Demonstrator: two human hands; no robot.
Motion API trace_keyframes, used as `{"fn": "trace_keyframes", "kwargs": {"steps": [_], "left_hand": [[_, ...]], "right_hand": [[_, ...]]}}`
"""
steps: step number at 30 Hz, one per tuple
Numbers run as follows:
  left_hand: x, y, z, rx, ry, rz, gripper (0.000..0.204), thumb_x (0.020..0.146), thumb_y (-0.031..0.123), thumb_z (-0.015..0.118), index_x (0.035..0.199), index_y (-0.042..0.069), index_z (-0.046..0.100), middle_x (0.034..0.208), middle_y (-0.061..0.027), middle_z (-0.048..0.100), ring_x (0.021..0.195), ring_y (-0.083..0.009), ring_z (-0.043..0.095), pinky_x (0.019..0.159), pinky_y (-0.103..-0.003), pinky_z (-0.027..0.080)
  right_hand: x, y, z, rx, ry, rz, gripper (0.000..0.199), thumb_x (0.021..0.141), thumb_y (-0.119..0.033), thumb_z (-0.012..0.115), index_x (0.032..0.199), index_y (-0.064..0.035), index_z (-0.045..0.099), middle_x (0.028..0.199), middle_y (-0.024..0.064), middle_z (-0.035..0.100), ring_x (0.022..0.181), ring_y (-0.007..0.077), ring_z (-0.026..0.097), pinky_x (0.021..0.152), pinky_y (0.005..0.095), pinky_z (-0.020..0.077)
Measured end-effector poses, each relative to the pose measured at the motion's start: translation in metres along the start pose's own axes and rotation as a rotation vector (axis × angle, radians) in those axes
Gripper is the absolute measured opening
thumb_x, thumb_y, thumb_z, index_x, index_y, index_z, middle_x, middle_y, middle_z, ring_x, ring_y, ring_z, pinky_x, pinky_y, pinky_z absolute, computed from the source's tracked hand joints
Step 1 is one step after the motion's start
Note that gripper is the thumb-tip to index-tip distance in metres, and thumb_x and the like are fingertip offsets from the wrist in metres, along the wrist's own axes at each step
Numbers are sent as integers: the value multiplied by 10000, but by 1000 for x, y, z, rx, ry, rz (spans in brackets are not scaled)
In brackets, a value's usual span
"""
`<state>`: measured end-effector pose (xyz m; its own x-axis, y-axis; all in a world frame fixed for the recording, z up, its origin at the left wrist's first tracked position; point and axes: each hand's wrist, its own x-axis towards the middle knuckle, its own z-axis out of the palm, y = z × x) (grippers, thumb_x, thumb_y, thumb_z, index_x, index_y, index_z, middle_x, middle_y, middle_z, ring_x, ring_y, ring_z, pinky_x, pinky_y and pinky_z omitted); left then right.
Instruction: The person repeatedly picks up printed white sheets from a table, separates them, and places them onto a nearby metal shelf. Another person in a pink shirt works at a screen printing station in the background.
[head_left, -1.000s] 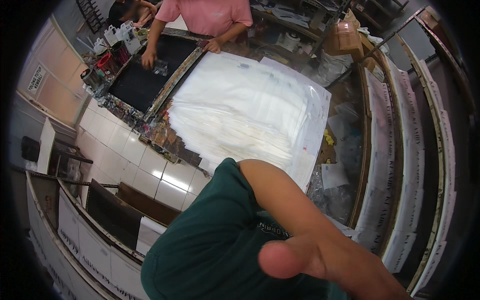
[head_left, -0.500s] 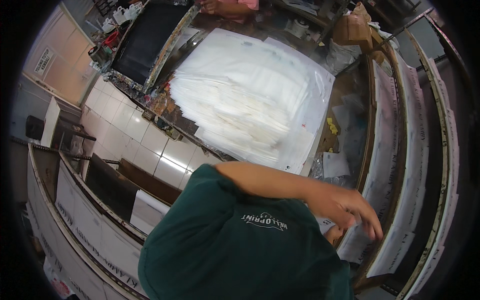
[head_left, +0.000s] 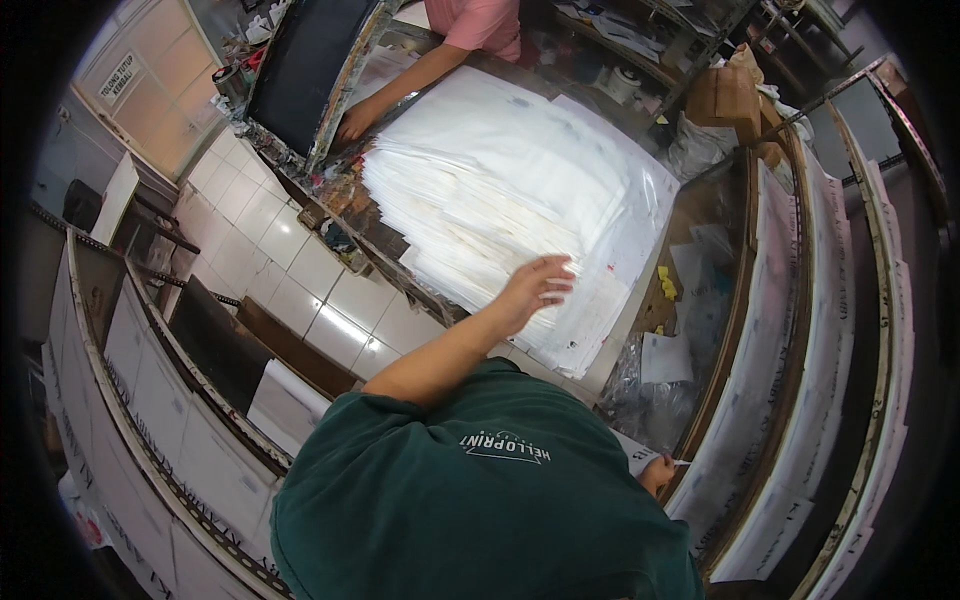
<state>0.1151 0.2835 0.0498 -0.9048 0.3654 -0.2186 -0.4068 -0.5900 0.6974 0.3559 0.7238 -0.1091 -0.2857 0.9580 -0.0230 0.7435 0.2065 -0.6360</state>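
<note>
My left hand hovers at the near edge of a big fanned stack of thin white sheets. Its fingers are slightly curled and apart, with nothing held. Low on the right, beside the rack, my right hand is closed on a white printed sheet, most of it hidden behind my green-shirted body. The stack rests on a clear plastic sheet over a worktable.
Across the table a person in a pink sleeve has a hand at a dark framed printing screen. Racks with printed white sheets curve along the right; another rack stands left. A cardboard box sits far right.
My left hand has swung from the right-hand rack over to the stack. My right hand stays low on the right. The other person's arm has reached in to the screen frame.
</note>
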Motion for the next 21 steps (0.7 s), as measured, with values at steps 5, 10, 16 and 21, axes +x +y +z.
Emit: {"fn": "trace_keyframes", "kwargs": {"steps": [5, 10, 16, 21], "left_hand": [[46, 35, -42, -375, 208, 223, 440, 847, 330, 512, 1192, 74, 414, 1141, -97, 436, 1005, -183, 453, 838, -278, 405], [98, 70, -100, -562, 329, 421, 640, 778, 317, 627, 1251, 37, 301, 1097, -130, 396, 890, -172, 471, 746, -235, 456], [177, 102, -167, -794, 478, 486, 1022, 662, 378, 732, 1303, -22, 44, 1055, -155, 366, 793, -151, 471, 673, -198, 486], [256, 108, -205, -792, 533, 465, 860, 722, 384, 672, 1285, -41, 180, 1131, -176, 378, 864, -184, 532, 703, -164, 502]], "right_hand": [[15, 3, 17, 53, 7, -41, 361, 665, -55, 438, 976, 55, 584, 976, 209, 590, 946, 320, 551, 868, 360, 388], [-7, -31, 15, 73, 18, 12, 357, 670, -45, 440, 986, 29, 589, 981, 197, 593, 919, 314, 564, 832, 364, 418], [-24, -35, -9, 125, 49, 25, 365, 674, -15, 441, 1008, 24, 580, 988, 198, 588, 895, 308, 574, 803, 358, 438], [-53, -55, -33, 145, 84, -44, 375, 669, 18, 426, 1015, 58, 565, 977, 199, 585, 890, 273, 571, 796, 328, 436]]}}
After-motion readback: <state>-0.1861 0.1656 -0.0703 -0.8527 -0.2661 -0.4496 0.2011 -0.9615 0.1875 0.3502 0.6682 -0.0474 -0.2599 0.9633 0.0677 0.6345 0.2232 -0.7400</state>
